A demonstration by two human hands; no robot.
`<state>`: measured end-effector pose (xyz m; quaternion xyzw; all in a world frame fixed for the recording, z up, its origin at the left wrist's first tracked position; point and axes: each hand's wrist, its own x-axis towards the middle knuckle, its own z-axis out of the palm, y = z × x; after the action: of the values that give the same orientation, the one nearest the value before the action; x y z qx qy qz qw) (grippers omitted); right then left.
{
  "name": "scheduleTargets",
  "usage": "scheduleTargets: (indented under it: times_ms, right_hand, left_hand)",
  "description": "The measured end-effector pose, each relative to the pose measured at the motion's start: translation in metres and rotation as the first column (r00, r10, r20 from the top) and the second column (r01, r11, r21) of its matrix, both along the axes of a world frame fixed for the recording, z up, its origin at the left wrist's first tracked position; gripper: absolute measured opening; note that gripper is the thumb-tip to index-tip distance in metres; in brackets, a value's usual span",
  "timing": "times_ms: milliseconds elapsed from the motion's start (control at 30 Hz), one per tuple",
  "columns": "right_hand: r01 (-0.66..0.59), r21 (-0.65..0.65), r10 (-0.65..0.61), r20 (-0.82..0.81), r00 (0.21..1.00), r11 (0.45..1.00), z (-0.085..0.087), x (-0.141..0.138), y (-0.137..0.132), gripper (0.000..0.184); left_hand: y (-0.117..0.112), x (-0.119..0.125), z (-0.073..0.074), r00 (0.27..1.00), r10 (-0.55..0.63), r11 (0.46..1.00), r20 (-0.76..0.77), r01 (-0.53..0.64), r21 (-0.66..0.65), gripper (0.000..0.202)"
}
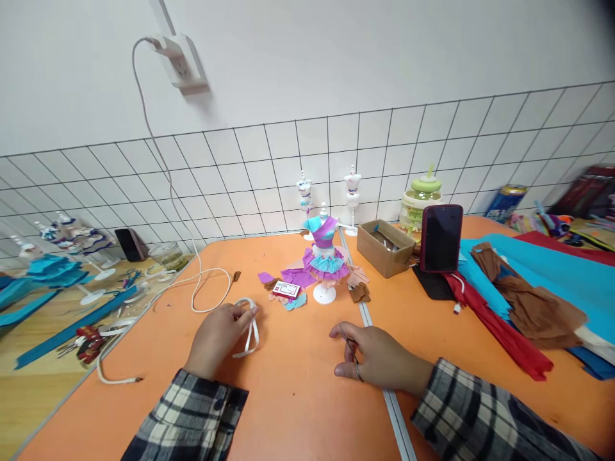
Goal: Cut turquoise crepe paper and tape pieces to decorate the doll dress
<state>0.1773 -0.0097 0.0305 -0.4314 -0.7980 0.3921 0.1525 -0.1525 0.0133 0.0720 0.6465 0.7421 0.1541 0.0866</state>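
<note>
My left hand [221, 334] rests low over the orange table, its thumb and fingers pinched on a thin white ribbon [254, 336] that loops down to the tabletop. My right hand [372, 355] is curled around a thin dark metal tool [350, 346] with a loop near the thumb; its exact kind is partly hidden by the fingers. Beyond both hands, a small dress form [324, 256] stands upright in a purple and turquoise ruffled dress. Crepe paper scraps [298, 277] lie around its base, with a small red and white box [286, 290] on them.
Two white dress forms [352, 192] stand by the tiled wall. On the right are a cardboard box [385, 248], a propped phone [441, 240], a green-lidded bottle [423, 198] and coloured crepe paper [552, 275]. A white cable [195, 291] crosses the left side, near more dressed forms [57, 266].
</note>
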Motion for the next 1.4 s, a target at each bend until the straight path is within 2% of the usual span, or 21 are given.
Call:
scheduleTargets:
  times_ms: [67, 133, 167, 233, 300, 367, 433, 567, 733, 833, 967, 1200, 1400]
  right_hand:
    - [0.025, 0.022, -0.026, 0.037, 0.999, 0.999, -0.002, -0.001, 0.0, 0.056]
    - [0.092, 0.058, -0.096, 0.074, 0.993, 0.994, -0.004, -0.005, 0.0, 0.061]
    - [0.138, 0.079, -0.144, 0.083, 0.986, 0.987, -0.005, -0.007, 0.0, 0.064]
    - [0.223, 0.125, -0.236, 0.095, 0.967, 0.967, -0.006, -0.011, 0.001, 0.07]
    - [0.271, 0.18, -0.293, 0.112, 0.949, 0.946, -0.007, -0.014, 0.002, 0.073]
    - [0.283, 0.222, -0.315, 0.12, 0.942, 0.933, -0.008, -0.014, 0.004, 0.073]
    - [0.306, 0.244, -0.344, 0.133, 0.929, 0.92, -0.009, -0.012, 0.006, 0.07]
    - [0.351, 0.248, -0.395, 0.155, 0.906, 0.903, -0.013, -0.008, 0.008, 0.067]
    - [0.334, 0.17, -0.338, -0.009, 0.941, 0.927, -0.018, -0.009, 0.005, 0.067]
    - [0.337, 0.099, -0.328, -0.096, 0.94, 0.936, -0.023, -0.012, 0.003, 0.068]
    - [0.395, 0.108, -0.372, -0.187, 0.909, 0.912, -0.03, -0.019, 0.0, 0.074]
    - [0.516, 0.112, -0.478, -0.253, 0.841, 0.849, -0.033, -0.025, 0.004, 0.063]
    - [0.562, 0.096, -0.524, -0.26, 0.811, 0.822, -0.036, -0.023, 0.008, 0.066]
  left_hand:
    - [-0.005, 0.01, 0.0, 0.999, -0.015, 0.992, -0.033, 0.019, 0.124, 0.043]
    - [-0.015, 0.034, -0.003, 1.0, -0.023, 0.941, -0.01, 0.025, 0.338, 0.036]
    - [-0.022, 0.051, -0.007, 0.993, -0.107, 0.933, 0.052, 0.082, 0.35, 0.033]
    - [-0.034, 0.09, -0.018, 0.898, -0.342, 0.937, 0.276, 0.303, 0.177, 0.031]
    - [-0.041, 0.127, -0.027, 0.829, -0.42, 0.901, 0.369, 0.428, 0.065, 0.032]
    - [-0.041, 0.153, -0.032, 0.836, -0.484, 0.873, 0.259, 0.48, 0.08, 0.03]
    - [-0.037, 0.166, -0.032, 0.835, -0.539, 0.842, 0.112, 0.531, 0.096, 0.03]
    - [-0.029, 0.167, -0.031, 0.813, -0.582, 0.81, -0.002, 0.58, 0.086, 0.027]
    - [-0.032, 0.167, -0.038, 0.809, -0.588, 0.808, -0.025, 0.588, 0.018, 0.021]
    - [-0.04, 0.164, -0.035, 0.787, -0.617, 0.786, -0.006, 0.616, 0.054, 0.021]
    - [-0.049, 0.156, -0.03, 0.752, -0.659, 0.747, 0.007, 0.653, 0.122, 0.007]
    - [-0.044, 0.16, -0.03, 0.817, -0.574, 0.818, -0.055, 0.575, -0.003, 0.009]
    - [-0.043, 0.171, -0.026, 0.813, -0.543, 0.839, -0.211, 0.514, -0.178, 0.021]
